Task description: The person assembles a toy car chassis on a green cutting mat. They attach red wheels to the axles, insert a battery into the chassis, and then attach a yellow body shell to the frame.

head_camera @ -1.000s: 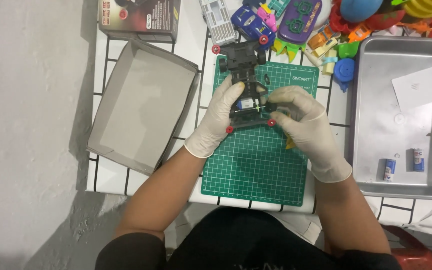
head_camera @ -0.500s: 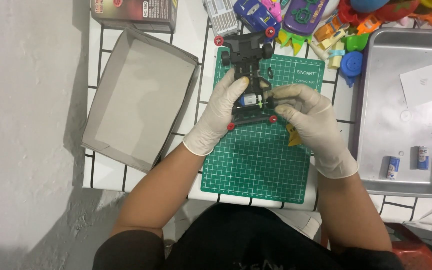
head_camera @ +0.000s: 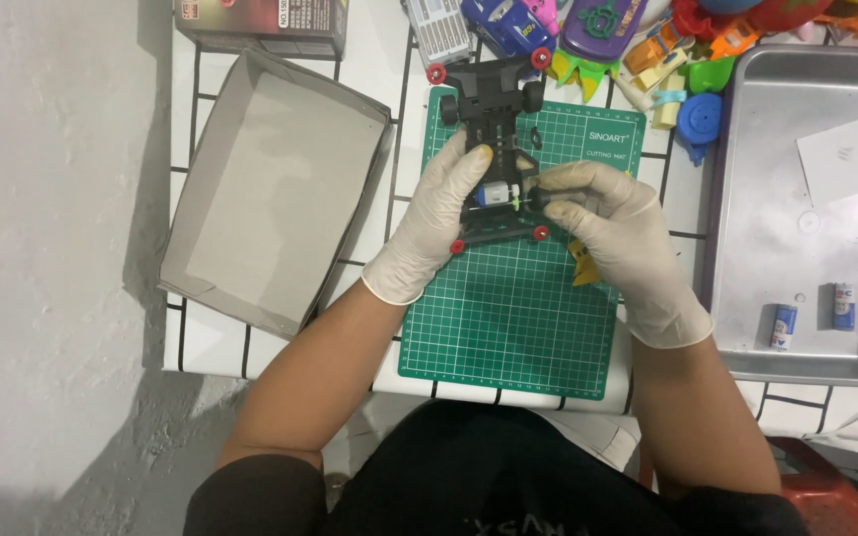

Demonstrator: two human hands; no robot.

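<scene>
On the green mat (head_camera: 508, 318), the left hand (head_camera: 439, 223) grips the toy car frame (head_camera: 494, 149) while the right hand (head_camera: 608, 223), closed on a dark tool (head_camera: 540, 198), seems to fit the small motor (head_camera: 497, 195), which needs careful alignment.

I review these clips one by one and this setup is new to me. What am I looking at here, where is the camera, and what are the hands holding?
There is no machine: a person wears a camera on the head, looking down at their own gloved hands. The left hand steadies a black toy car chassis with small red rollers on a green cutting mat. The right hand presses a dark tool against the small motor. Nearby lie an empty cardboard box, a metal tray with two batteries, and colourful toys.
</scene>
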